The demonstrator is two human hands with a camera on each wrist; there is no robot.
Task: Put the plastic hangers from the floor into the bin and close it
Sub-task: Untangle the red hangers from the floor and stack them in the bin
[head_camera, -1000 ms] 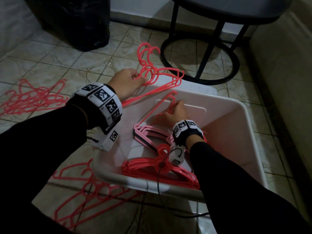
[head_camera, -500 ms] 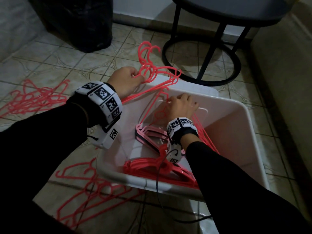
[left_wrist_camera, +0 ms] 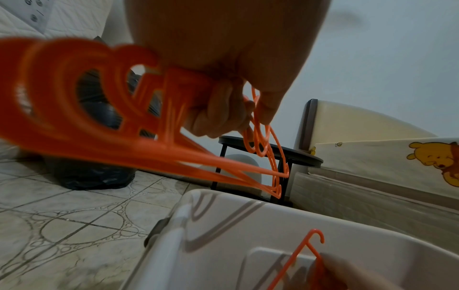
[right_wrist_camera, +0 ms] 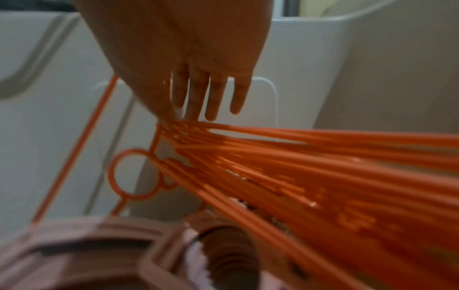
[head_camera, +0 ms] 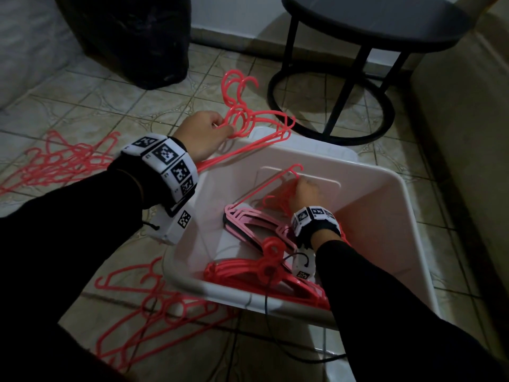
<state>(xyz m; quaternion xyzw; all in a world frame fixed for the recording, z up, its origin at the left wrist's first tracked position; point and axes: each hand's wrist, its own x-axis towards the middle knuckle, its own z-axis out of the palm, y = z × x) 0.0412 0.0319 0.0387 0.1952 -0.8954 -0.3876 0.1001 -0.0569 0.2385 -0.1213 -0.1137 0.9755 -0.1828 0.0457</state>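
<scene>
Above the bin point(head_camera: 385, 194) rim, the left hand point(head_camera: 203, 135) grips a bunch of hangers point(head_camera: 256, 125). Inside the bin, the right hand point(head_camera: 304, 193) presses straight fingers on hangers.

Dim room: patterned tiled floor point(head_camera: 91, 106), a round black side table point(head_camera: 366, 20) upper right, what looks like a black bag point(head_camera: 132, 37) upper left.

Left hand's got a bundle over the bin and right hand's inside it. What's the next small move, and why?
Probably lower the left hand and lay its red hangers into the white bin: they already hang over the rim, while the right hand, fingers extended, presses the earlier bundle flat against the far wall.
</scene>
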